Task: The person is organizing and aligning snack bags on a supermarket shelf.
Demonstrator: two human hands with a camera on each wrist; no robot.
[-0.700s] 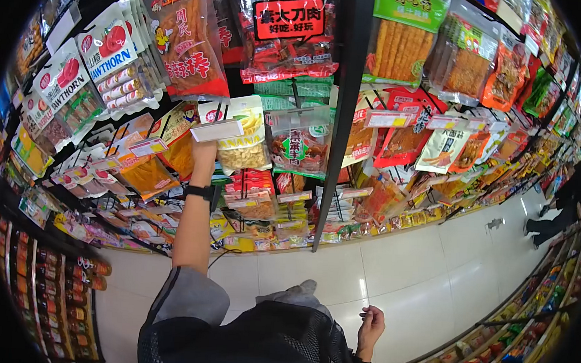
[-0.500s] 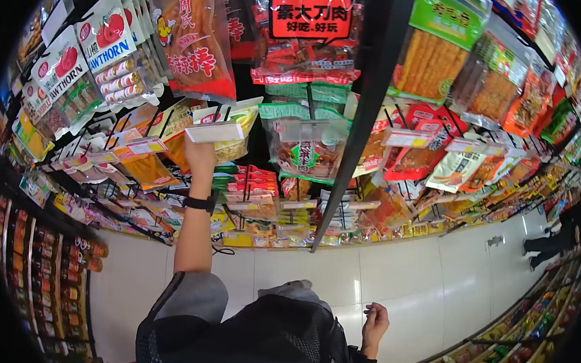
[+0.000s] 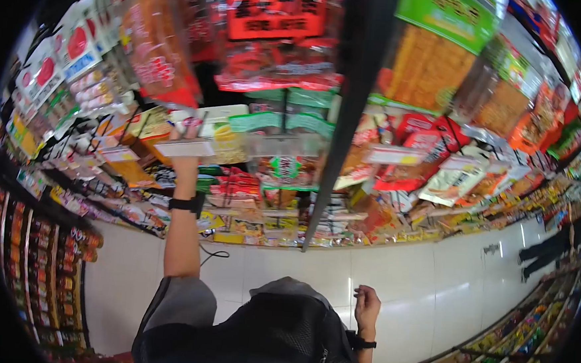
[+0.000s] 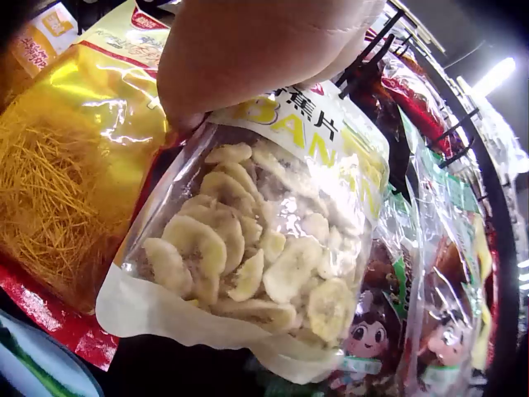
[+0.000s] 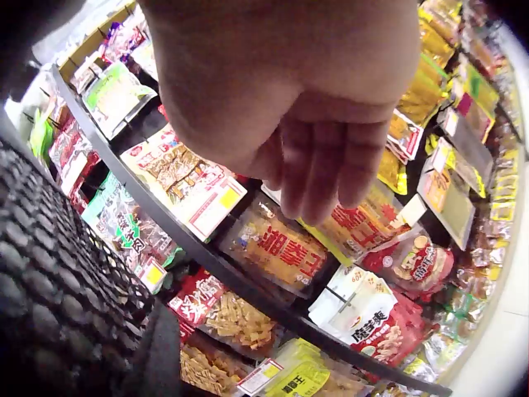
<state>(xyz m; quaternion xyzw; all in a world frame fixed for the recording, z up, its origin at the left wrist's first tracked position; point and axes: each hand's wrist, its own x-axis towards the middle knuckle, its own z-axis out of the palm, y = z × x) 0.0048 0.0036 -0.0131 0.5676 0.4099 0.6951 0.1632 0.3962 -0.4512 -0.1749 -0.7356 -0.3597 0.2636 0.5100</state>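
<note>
My left hand reaches up to a hanging bag of banana chips, its fingers partly hidden behind a price tag holder. In the left wrist view the hand grips the bag's upper left part, fingertips out of sight. The bag hangs tilted, pale slices showing through its clear front. To its left is a yellow bag of thin shreds. My right hand hangs low over the floor, fingers loosely curled and holding nothing; the right wrist view shows it overlapping the shelves.
Hooks of snack bags fill the rack ahead, with a large red-labelled bag hanging above. A dark upright post divides the rack. Shelves of jars stand at lower left. Another person's legs show at far right on the tiled floor.
The banana chip bag has turned and shifted left with my left hand at it. The head view has shifted too. My right hand stays low.
</note>
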